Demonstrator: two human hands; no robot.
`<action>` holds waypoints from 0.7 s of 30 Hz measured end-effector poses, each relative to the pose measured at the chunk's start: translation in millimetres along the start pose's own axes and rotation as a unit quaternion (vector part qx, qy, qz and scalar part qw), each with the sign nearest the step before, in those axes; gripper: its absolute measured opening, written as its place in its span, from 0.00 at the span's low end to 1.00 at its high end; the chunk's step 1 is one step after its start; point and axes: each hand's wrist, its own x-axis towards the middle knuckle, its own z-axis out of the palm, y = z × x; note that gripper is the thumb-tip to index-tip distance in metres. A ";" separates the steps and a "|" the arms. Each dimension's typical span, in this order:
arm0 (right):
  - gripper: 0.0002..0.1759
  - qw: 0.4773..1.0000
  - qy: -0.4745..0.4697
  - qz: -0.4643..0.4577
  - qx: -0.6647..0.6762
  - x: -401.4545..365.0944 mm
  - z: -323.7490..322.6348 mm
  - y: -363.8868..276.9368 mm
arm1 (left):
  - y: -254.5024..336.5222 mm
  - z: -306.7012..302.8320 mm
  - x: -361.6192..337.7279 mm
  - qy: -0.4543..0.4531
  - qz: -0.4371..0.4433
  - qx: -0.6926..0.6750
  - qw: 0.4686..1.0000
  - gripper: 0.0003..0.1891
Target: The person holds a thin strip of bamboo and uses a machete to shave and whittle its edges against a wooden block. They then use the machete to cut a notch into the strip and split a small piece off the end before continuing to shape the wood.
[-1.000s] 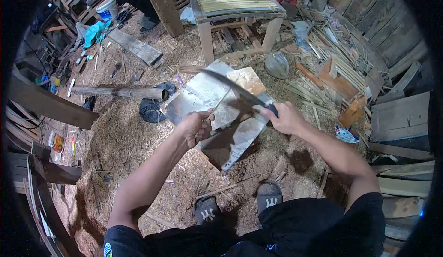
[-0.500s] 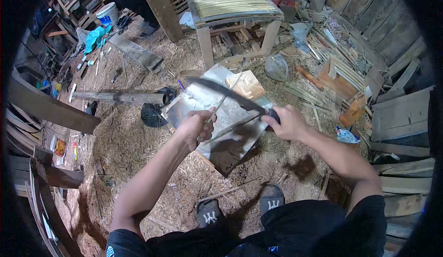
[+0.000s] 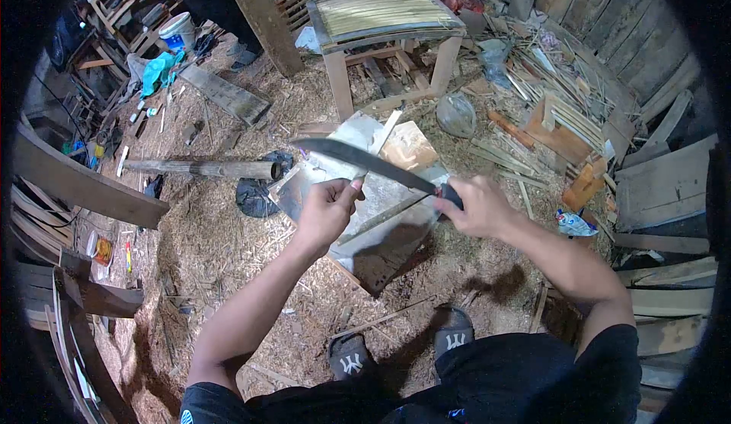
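Steel machete (image 3: 365, 162) angled, tip up-left, bamboo strip (image 3: 387, 127) seemingly crossing beneath

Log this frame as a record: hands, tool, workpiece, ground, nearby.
left hand: shut on a thin strip, which points up and away
right hand: shut on the handle of a knife
knife: long dark blade, crossing the strip just above the left hand; contact unclear
ground: metal sheet lying on shavings under both hands
nearby: slatted stool beyond the sheet, pole to its left
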 end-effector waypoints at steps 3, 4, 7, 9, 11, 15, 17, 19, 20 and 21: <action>0.23 0.999 0.028 -0.042 -0.019 -2.8 3.9 4.3 | 1.5 2.3 -3.8 0.009 0.040 0.040 0.998 0.22; 0.22 0.998 0.024 -0.049 -0.016 -1.4 4.0 5.7 | 2.4 1.5 -5.0 0.016 0.065 0.051 0.996 0.21; 0.31 1.000 -0.003 0.004 -0.008 3.0 -2.4 -14.6 | 3.8 0.6 -0.5 0.046 0.060 0.061 0.995 0.21; 0.32 1.000 0.009 -0.022 -0.021 3.9 0.7 -12.3 | 8.8 1.3 -4.1 0.041 0.067 0.064 0.995 0.21; 0.33 0.999 0.017 -0.045 -0.025 1.9 5.2 -10.8 | 16.2 1.6 -12.0 0.027 0.049 0.068 0.996 0.21; 0.36 0.998 0.008 -0.038 -0.041 10.6 1.8 -14.8 | 12.2 7.7 -2.3 0.061 0.049 0.044 0.996 0.20; 0.36 0.999 -0.001 -0.024 -0.024 9.7 0.5 -13.8 | 11.7 7.9 -5.6 0.052 0.067 0.044 0.995 0.19; 0.37 0.999 -0.028 -0.037 -0.024 8.3 -1.0 -6.3 | 16.0 6.6 -10.3 0.020 0.039 0.023 0.999 0.17; 0.37 0.999 -0.028 -0.038 -0.023 9.6 0.8 -8.7 | 16.5 7.8 -7.7 0.021 0.039 0.023 0.999 0.17; 0.33 0.998 0.003 -0.038 -0.049 11.6 3.0 -13.0 | 16.1 9.6 -3.6 0.041 0.047 0.022 0.998 0.16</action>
